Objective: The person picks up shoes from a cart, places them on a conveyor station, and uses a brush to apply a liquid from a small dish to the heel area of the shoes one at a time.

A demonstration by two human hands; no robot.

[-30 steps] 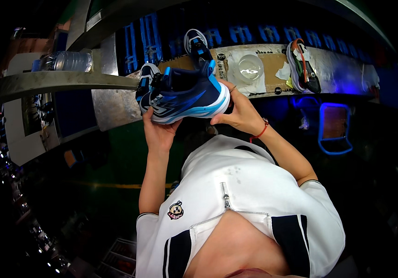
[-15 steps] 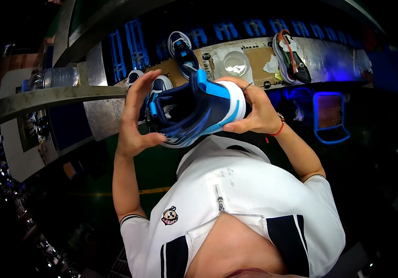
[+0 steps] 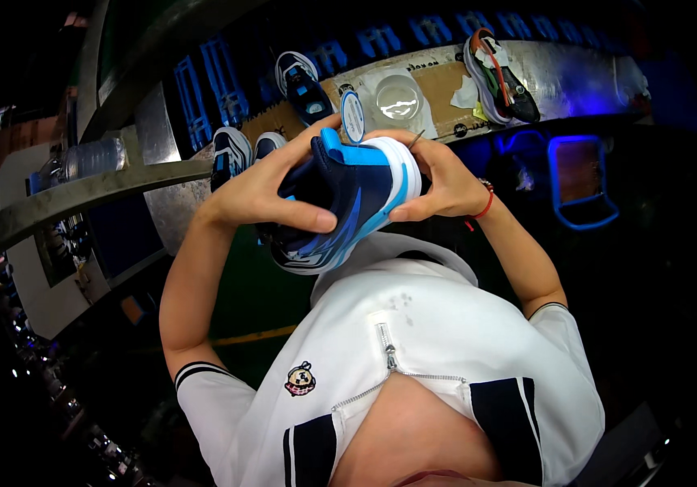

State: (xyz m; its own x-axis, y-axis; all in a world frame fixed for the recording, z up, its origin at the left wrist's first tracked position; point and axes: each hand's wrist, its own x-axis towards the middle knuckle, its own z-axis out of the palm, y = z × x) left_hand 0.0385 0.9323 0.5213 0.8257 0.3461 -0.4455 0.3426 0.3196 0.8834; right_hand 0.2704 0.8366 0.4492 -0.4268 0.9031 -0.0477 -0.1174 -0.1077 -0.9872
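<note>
A navy and light-blue sneaker [image 3: 369,183] with a white sole is held up in front of my body, between both hands. My left hand [image 3: 263,195] is closed over the collar, its thumb lying across the side of the upper. My right hand [image 3: 450,185] grips the heel end, with the thumb against the white sole. Above the light-blue heel tab rises an oval white tag [image 3: 353,116] with a blue rim. The left fingertips are partly hidden behind the shoe.
Beyond my hands, a bench bears a navy shoe [image 3: 303,88], a second navy shoe [image 3: 230,152], a round pale bowl [image 3: 397,99] and a black shoe with orange trim [image 3: 501,81]. A metal bar [image 3: 113,177] juts in from the left. At right stands a blue-framed stool [image 3: 580,174].
My left hand has gone from spread beside the shoe's toe to gripping its collar. The sneaker has tilted, its toe end lower. The oval tag now shows above the heel tab.
</note>
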